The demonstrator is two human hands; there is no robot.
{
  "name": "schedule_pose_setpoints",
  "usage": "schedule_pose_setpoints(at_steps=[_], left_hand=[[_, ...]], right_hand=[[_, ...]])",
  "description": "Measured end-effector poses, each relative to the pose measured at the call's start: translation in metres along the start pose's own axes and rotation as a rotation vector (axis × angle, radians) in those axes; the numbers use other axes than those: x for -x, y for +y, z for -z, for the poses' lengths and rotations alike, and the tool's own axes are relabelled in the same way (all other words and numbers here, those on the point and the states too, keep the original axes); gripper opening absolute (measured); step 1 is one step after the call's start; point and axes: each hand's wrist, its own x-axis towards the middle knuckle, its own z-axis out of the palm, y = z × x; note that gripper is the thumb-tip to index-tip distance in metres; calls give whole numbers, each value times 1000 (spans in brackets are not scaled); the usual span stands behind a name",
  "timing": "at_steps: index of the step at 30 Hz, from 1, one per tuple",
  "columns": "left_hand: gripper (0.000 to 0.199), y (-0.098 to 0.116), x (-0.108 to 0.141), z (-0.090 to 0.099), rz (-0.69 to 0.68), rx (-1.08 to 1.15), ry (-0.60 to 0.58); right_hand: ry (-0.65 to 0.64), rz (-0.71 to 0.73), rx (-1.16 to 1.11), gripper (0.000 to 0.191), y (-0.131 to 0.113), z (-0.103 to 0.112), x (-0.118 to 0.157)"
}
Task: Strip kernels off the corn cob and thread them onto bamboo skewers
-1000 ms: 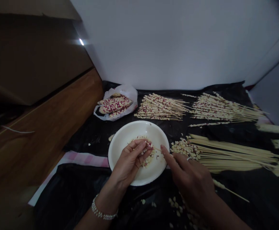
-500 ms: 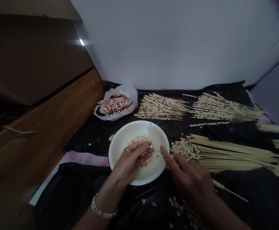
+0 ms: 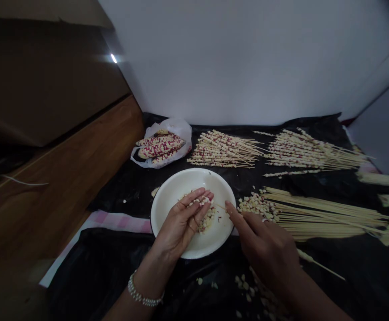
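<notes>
Over the white bowl [image 3: 167,191], my left hand [image 3: 183,223] is cupped palm up, with loose corn kernels [image 3: 203,201] lying on its palm and fingers. My right hand [image 3: 264,240] is closed round a thin wooden skewer [image 3: 220,206] at the bowl's right rim. The skewer's tip points left, toward the kernels in my left hand. More kernels [image 3: 208,222] lie in the bowl below. A pile of kernels [image 3: 256,204] and a bundle of bare skewers [image 3: 328,218] lie beyond my right hand.
Red and white corn cobs [image 3: 161,147] sit in a plastic bag [image 3: 183,129] at the back. Two heaps of kernel-threaded skewers [image 3: 226,149] [image 3: 298,149] lie along the back of the black sheet [image 3: 114,191]. A single skewer [image 3: 324,267] and scattered kernels [image 3: 244,285] are near the front.
The fingers of my left hand have opened from a pinch near the skewer's tip, showing kernels on the palm. My right hand has hardly moved.
</notes>
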Motion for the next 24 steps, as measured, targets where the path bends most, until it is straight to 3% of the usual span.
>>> schedule_pose_setpoints(at_steps=[8, 16, 24], left_hand=[[12, -2, -1, 3, -17, 0, 23], [24, 0, -1, 1, -21, 6, 62], [17, -1, -4, 1, -23, 62, 66]], right_hand=[[-1, -1, -2, 50, 0, 0, 0], [0, 4, -16, 50, 0, 1, 0], [-10, -13, -25, 61, 0, -3, 3]])
